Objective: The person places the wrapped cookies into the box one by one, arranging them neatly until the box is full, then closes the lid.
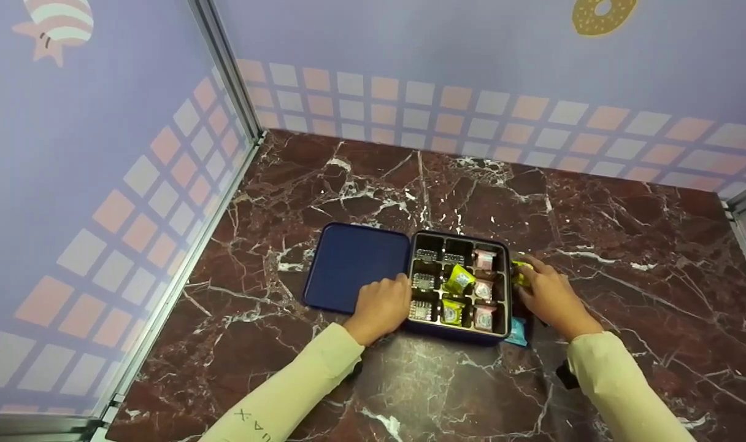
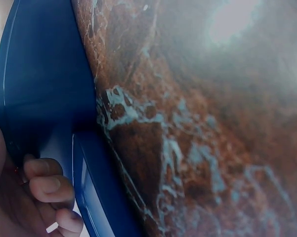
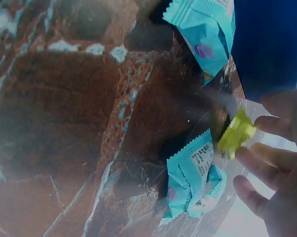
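Note:
A dark blue tin box (image 1: pixel 456 334) stands open on the marbled surface, with a divided insert inside. Pink-wrapped candies (image 1: pixel 484 259) fill its right column. Two yellow-green candies (image 1: pixel 459 280) are in the middle column, the upper one tilted. My left hand (image 1: pixel 382 307) grips the box's left edge with curled fingers, over the open lid (image 1: pixel 357 264). At the box's right side, my right hand (image 1: pixel 551 301) pinches a yellow-green candy (image 3: pixel 237 133) between its fingertips. One blue candy (image 3: pixel 202 34) lies against the box, and another blue candy (image 3: pixel 195 177) lies near my fingers.
A dark red marbled tabletop (image 1: pixel 361 184) with white veins spreads all round. Lilac panels with a printed tile pattern close it off at the left (image 1: pixel 103 153) and at the back (image 1: pixel 440 55). A metal rail (image 1: pixel 183 276) runs along the left panel's foot.

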`<state>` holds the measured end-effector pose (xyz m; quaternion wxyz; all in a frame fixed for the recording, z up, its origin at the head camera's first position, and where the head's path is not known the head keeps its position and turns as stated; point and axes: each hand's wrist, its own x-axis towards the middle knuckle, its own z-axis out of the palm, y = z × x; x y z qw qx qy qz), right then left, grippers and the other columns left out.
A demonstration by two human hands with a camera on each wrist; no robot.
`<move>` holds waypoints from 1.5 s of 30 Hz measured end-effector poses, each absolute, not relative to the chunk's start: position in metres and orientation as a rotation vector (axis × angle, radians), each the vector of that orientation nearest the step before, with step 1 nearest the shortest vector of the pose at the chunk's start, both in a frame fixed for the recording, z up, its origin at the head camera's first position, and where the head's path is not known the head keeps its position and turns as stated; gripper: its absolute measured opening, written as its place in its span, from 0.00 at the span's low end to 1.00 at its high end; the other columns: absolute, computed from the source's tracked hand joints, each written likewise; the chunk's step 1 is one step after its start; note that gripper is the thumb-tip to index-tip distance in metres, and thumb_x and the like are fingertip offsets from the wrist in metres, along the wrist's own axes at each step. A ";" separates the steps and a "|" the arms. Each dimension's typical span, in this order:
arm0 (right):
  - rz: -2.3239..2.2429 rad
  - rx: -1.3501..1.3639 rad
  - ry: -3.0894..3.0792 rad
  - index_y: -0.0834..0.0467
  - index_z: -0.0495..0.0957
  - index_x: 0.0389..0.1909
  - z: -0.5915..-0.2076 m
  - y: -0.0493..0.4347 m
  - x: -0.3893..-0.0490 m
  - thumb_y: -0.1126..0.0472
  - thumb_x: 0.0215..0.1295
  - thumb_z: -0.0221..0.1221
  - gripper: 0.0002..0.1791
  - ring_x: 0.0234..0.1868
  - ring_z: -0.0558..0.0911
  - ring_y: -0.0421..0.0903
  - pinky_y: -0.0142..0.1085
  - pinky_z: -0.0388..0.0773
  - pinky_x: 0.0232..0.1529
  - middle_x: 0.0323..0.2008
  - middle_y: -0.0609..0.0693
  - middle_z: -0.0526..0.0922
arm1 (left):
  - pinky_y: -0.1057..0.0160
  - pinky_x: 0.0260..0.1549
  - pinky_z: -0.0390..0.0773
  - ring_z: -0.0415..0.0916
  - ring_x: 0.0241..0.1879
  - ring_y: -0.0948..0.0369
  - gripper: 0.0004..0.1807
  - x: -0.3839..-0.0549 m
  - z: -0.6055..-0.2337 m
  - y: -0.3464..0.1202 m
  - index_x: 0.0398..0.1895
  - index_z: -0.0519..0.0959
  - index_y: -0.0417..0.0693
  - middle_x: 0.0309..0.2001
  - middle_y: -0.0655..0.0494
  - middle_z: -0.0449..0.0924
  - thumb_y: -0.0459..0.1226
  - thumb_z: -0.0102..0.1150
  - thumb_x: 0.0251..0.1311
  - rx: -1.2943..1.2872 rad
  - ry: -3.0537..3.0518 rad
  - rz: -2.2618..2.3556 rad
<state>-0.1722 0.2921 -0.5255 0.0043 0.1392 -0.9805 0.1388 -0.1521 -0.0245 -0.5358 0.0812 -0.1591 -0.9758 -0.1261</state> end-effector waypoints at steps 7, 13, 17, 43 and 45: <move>0.519 0.522 -2.952 0.70 0.78 0.48 -0.531 0.292 -0.170 0.71 0.52 0.64 0.19 0.49 0.79 0.68 0.59 0.75 0.48 0.49 0.69 0.79 | 0.52 0.13 0.73 0.78 0.16 0.50 0.20 -0.153 -0.536 -0.026 0.21 0.70 0.48 0.17 0.48 0.80 0.42 0.39 0.73 -0.479 -2.890 -0.384; 0.577 0.545 -2.904 0.69 0.79 0.44 -0.533 0.293 -0.169 0.75 0.48 0.64 0.18 0.46 0.80 0.65 0.56 0.77 0.46 0.43 0.65 0.81 | 0.52 0.12 0.72 0.78 0.15 0.50 0.20 -0.152 -0.536 -0.027 0.20 0.69 0.49 0.16 0.48 0.79 0.42 0.39 0.72 -0.478 -2.873 -0.376; 0.535 0.506 -2.947 0.67 0.78 0.48 -0.532 0.294 -0.169 0.73 0.45 0.65 0.24 0.46 0.78 0.65 0.58 0.75 0.46 0.45 0.65 0.80 | 0.52 0.12 0.72 0.78 0.16 0.50 0.20 -0.153 -0.536 -0.027 0.20 0.70 0.48 0.17 0.47 0.79 0.42 0.39 0.73 -0.479 -2.884 -0.385; 0.593 0.452 -2.933 0.66 0.76 0.41 -0.539 0.295 -0.164 0.73 0.45 0.69 0.19 0.35 0.82 0.58 0.50 0.77 0.37 0.35 0.61 0.81 | 0.51 0.15 0.75 0.80 0.18 0.49 0.20 -0.152 -0.537 -0.025 0.21 0.70 0.48 0.18 0.46 0.81 0.42 0.39 0.73 -0.474 -2.887 -0.369; 0.602 0.443 -2.926 0.66 0.77 0.40 -0.540 0.295 -0.164 0.74 0.44 0.68 0.19 0.34 0.82 0.58 0.50 0.77 0.36 0.35 0.61 0.81 | 0.51 0.15 0.75 0.80 0.18 0.49 0.20 -0.152 -0.537 -0.025 0.21 0.71 0.48 0.19 0.46 0.81 0.42 0.39 0.73 -0.472 -2.890 -0.371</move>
